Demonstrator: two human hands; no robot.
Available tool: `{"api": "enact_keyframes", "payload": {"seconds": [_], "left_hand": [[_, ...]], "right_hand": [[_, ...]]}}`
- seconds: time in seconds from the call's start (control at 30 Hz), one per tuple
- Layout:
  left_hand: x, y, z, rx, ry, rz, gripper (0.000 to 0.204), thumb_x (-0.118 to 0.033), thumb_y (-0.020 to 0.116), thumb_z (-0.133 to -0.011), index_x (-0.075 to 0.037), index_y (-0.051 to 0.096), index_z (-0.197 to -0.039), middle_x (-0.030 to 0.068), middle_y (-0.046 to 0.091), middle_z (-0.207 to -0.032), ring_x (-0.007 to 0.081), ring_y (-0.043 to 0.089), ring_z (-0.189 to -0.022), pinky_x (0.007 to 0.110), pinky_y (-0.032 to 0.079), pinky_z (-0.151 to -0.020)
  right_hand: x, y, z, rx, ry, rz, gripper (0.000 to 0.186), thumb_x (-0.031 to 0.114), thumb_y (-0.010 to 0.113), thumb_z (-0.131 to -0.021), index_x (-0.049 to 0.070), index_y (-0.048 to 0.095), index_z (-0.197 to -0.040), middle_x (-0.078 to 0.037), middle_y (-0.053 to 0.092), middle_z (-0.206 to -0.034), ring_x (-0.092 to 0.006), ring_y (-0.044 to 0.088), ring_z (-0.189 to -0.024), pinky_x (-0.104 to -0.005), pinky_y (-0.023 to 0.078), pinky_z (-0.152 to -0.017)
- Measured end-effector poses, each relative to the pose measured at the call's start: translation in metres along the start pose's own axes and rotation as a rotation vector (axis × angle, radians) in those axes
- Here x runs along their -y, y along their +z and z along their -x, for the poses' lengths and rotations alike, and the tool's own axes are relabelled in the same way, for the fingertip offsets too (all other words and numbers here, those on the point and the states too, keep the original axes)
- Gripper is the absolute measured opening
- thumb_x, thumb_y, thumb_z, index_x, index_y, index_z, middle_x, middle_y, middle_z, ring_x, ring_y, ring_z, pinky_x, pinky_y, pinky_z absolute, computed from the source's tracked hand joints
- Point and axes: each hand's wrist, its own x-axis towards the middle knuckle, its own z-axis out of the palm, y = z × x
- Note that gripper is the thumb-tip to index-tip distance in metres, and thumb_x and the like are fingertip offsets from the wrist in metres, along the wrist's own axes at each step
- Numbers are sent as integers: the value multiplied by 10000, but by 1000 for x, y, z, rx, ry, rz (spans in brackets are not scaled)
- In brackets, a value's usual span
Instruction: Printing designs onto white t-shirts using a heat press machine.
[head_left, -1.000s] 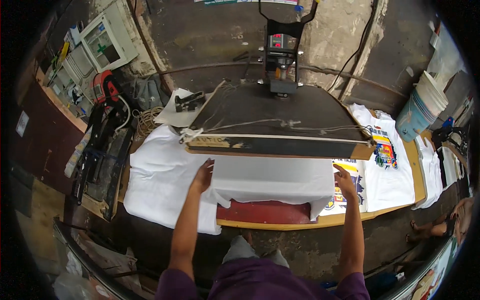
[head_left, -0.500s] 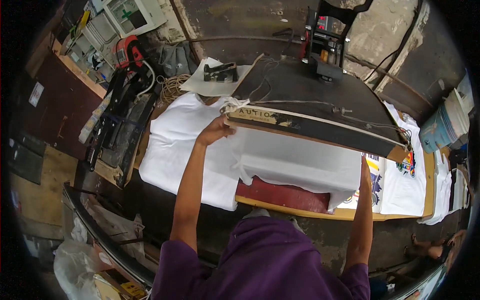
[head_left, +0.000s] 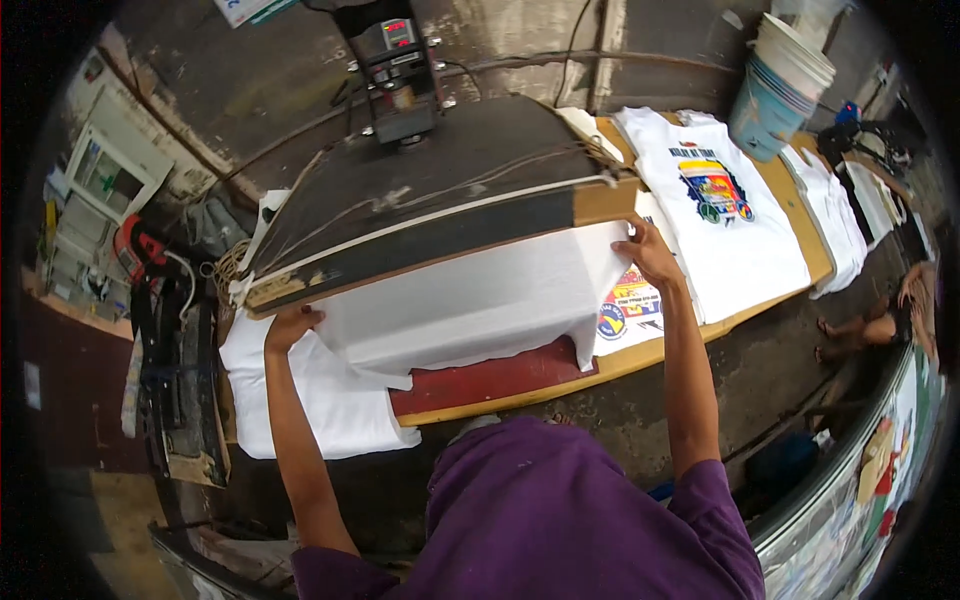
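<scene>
A white cloth (head_left: 460, 300) spreads beneath the raised dark upper plate (head_left: 470, 170) of a heat press, its front edge draping over the red lower base (head_left: 490, 378). My left hand (head_left: 293, 328) is closed at the cloth's left edge, just under the plate's left front corner. At the right front corner, my right hand (head_left: 650, 254) pinches the cloth's other edge, thumb and fingers together. Part of the cloth farther back is hidden by the plate. Beside it on the right lies a white shirt with a colourful print (head_left: 632, 300), partly covered.
Folded white shirts (head_left: 290, 395) lie left of the press. Another printed white shirt (head_left: 725, 220) rests on the yellow-edged table (head_left: 790, 225), with stacked buckets (head_left: 775, 90) behind. A red and black machine (head_left: 150, 250) stands at far left. At far right a person (head_left: 890, 320) sits.
The view has swung to the right, so the press appears farther left. My right hand has come into sight at the cloth's right edge; my left hand stays near the left corner.
</scene>
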Motion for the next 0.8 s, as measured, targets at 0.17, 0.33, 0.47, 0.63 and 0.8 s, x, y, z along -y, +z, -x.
{"api": "enact_keyframes", "payload": {"seconds": [0.17, 0.33, 0.47, 0.63, 0.8], "left_hand": [[-3, 1, -2, 12, -83, -60, 430, -18, 708, -777, -29, 641, -1201, 50, 616, -925, 161, 582, -728, 330, 510, -606], [9, -19, 1, 38, -40, -249, 485, -5, 711, -781, -26, 624, -1257, 65, 635, -966, 170, 596, -788, 334, 516, -648], [27, -20, -2, 59, 44, -190, 499, -53, 758, -821, -25, 613, -1297, 69, 663, -918, 148, 615, -772, 326, 521, -646], [43, 1, -23, -131, 43, 97, 502, -64, 759, -834, -40, 603, -1311, 47, 670, -933, 127, 614, -765, 304, 522, -647], [33, 43, -86, -267, -64, 770, 525, -54, 741, -854, -62, 573, -1352, 21, 674, -953, 98, 609, -751, 274, 517, -642]], "right_hand": [[15, 2, 6, 4, 53, 147, 792, -82, 687, -756, 65, 461, -1501, -132, 439, -1546, -247, 516, -1283, -332, 421, -1069], [21, 12, 10, -15, 53, 138, 805, -88, 687, -756, 55, 443, -1510, -132, 460, -1521, -211, 540, -1191, -322, 451, -1004], [16, 13, 15, -47, 66, 220, 754, -81, 685, -769, 38, 468, -1482, -112, 584, -1355, -165, 596, -999, -295, 495, -885], [0, 9, 17, -109, 47, 289, 492, 0, 674, -826, 11, 560, -1305, -73, 669, -1089, -160, 623, -878, -315, 522, -764], [-25, -15, 11, -141, 234, 668, 277, 130, 655, -822, -24, 713, -1045, -146, 725, -1008, -203, 637, -983, -344, 497, -841]]}}
